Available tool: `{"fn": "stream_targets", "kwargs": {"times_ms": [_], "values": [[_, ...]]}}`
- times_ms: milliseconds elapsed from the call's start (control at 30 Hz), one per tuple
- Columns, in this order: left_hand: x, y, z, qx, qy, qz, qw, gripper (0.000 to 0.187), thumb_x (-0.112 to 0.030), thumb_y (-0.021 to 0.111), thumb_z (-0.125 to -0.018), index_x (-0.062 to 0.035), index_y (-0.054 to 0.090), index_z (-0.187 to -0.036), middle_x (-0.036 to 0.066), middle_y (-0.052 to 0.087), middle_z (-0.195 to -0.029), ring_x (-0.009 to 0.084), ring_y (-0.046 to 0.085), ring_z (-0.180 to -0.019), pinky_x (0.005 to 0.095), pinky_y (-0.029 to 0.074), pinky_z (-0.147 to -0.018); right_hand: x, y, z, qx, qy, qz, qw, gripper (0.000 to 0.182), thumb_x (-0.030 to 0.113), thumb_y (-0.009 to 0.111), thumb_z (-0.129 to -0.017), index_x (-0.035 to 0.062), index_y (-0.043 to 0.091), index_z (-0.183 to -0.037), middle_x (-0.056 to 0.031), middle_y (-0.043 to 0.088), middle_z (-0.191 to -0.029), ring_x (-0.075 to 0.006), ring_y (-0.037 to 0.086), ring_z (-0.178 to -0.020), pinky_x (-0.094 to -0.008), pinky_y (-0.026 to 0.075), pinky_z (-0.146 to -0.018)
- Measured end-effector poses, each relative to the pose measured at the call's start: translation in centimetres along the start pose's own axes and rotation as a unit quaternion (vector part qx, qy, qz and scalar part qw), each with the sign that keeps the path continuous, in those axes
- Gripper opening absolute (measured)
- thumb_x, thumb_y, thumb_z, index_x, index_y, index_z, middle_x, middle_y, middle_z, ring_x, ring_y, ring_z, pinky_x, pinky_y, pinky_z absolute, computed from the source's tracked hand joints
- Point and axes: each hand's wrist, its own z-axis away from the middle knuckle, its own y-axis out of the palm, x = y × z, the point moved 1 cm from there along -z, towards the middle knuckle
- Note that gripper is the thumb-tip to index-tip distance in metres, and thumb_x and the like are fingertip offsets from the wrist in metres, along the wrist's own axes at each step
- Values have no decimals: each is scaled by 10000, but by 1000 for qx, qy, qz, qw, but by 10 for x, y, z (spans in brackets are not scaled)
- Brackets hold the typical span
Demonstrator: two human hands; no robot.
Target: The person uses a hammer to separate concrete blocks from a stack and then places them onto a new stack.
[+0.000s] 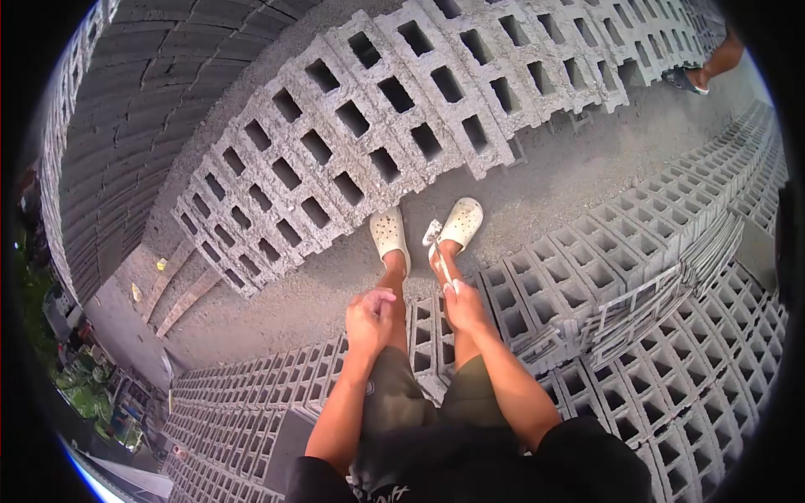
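Observation:
Both of my hands hang over my knees. My left hand point(369, 320) is closed, its fingers curled in, and what it holds, if anything, is hidden. My right hand point(466, 305) grips the end of a thin, pale tool point(444, 261), which points away from me toward the ground between my white clogs. A small whitish head point(432, 232) is at the tool's far end, beside the right clog point(462, 220). Just beyond my feet stands a row of grey hollow concrete blocks point(375, 95), their openings facing up.
More hollow blocks point(587, 272) are stacked at the right and behind my legs. A tall block wall point(159, 109) rises at the upper left. Two curved strips point(186, 302) lie on the ground at the left. Another person's leg point(723, 57) shows at the upper right.

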Motion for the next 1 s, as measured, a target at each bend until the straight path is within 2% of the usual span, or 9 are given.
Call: {"fn": "stream_targets", "kwargs": {"times_ms": [167,267,367,467,533,600,700,900,1000], "values": [[41,98,5,78,-45,63,994,129,-105,595,-802,-72,613,-925,149,663,-900,347,616,-880,434,483,-784,47,-41,6,-32,-67,11,997,290,245,472,-941,-16,574,-864,-270,587,-743,-479,567,-747,-505,443,-645],[63,120,-3,505,-163,-147,834,335,-213,622,-826,-52,604,-1119,159,671,-1031,325,625,-1011,400,485,-883,123,-88,-34,-119,-185,21,975,258,205,482,-935,-27,523,-830,-243,593,-710,-449,586,-687,-473,450,-587],[78,135,0,311,-108,56,943,434,-314,603,-833,-79,565,-1196,138,668,-1043,341,627,-972,436,479,-888,203,-119,-68,-222,-303,-52,925,372,285,422,-994,35,442,-720,-34,416,-534,-138,404,-460,-302,325,-434],[84,131,-20,219,-168,152,949,422,-309,598,-837,-80,565,-1190,109,680,-1026,334,635,-956,432,477,-887,233,-106,-92,-230,-398,-290,840,407,311,393,-1002,51,408,-690,-1,408,-541,-124,393,-453,-284,302,-433],[90,122,-25,191,-201,175,945,417,-307,595,-839,-79,567,-1186,104,683,-1024,331,635,-960,429,478,-886,185,-52,-128,-253,-346,-286,857,428,319,366,-1007,51,377,-673,-26,406,-541,-136,395,-458,-291,304,-438],[85,109,-25,191,-224,106,950,407,-300,592,-841,-73,566,-1178,102,684,-1022,336,633,-962,427,481,-876,126,2,-160,-230,-198,3,953,375,275,387,-992,4,477,-747,-131,480,-573,-261,482,-509,-394,386,-512],[90,118,-18,225,-239,79,941,389,-292,588,-843,-55,578,-1151,96,684,-1034,335,633,-966,421,479,-875,116,8,-152,-86,-66,-146,983,433,326,386,-1000,-4,504,-746,-141,506,-576,-274,520,-537,-401,397,-536],[86,129,-11,208,-250,147,934,384,-302,601,-834,-28,600,-1103,129,685,-1009,347,633,-958,424,478,-876,149,-52,-98,-181,-222,-193,938,443,425,388,-995,71,444,-735,10,426,-557,-89,426,-481,-282,324,-422],[76,131,-23,227,-224,120,940,386,-303,598,-838,-33,599,-1114,124,685,-1005,352,628,-961,432,476,-874,137,-47,-111,-184,-386,-272,862,456,408,403,-991,52,450,-709,-38,443,-545,-171,458,-487,-337,340,-451]]}}
